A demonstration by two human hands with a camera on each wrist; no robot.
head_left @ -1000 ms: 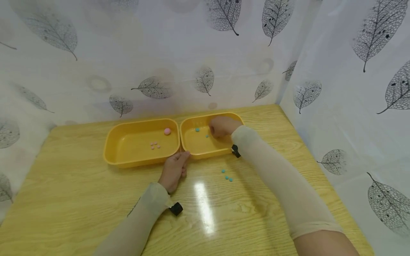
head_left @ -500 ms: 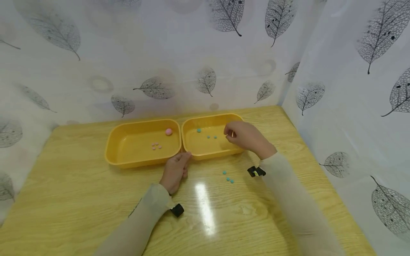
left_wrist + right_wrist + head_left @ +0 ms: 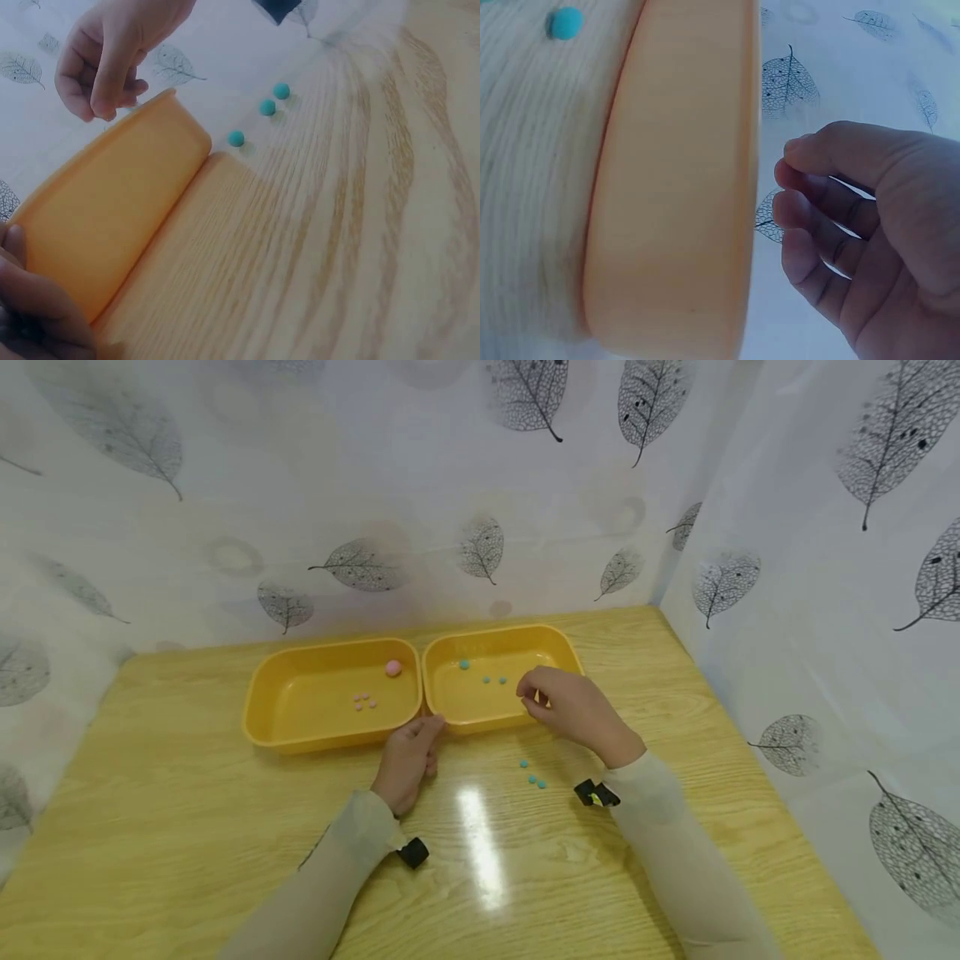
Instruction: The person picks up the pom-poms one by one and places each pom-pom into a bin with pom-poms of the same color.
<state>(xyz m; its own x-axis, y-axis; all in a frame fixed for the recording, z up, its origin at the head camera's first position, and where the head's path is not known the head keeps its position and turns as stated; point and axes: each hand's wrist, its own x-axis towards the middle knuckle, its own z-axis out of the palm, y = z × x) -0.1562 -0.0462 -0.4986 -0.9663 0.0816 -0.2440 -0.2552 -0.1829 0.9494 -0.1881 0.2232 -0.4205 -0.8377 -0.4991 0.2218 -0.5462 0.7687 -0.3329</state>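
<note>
My left hand (image 3: 405, 764) grips the near corner of the right yellow tray (image 3: 465, 703) where it meets the left yellow tray (image 3: 285, 739). In the left wrist view its curled fingers (image 3: 41, 300) lie at the tray wall. My right hand (image 3: 577, 706) hovers over the right tray's near rim, thumb and forefinger tips close together, nothing showing between them. Inside that tray lie a larger teal ball (image 3: 464, 665) and two small teal balls (image 3: 502, 680). Three teal balls (image 3: 532, 779) rest on the table in front of it.
A larger pink ball (image 3: 393, 668) and several small pink balls (image 3: 365, 697) lie in the left tray. Behind and to the right of the wooden table (image 3: 187, 827) hangs a white leaf-patterned sheet (image 3: 420, 485).
My right hand has come out of the right tray toward its near rim, and a second small teal ball now shows on the tray floor. My left hand has stayed put.
</note>
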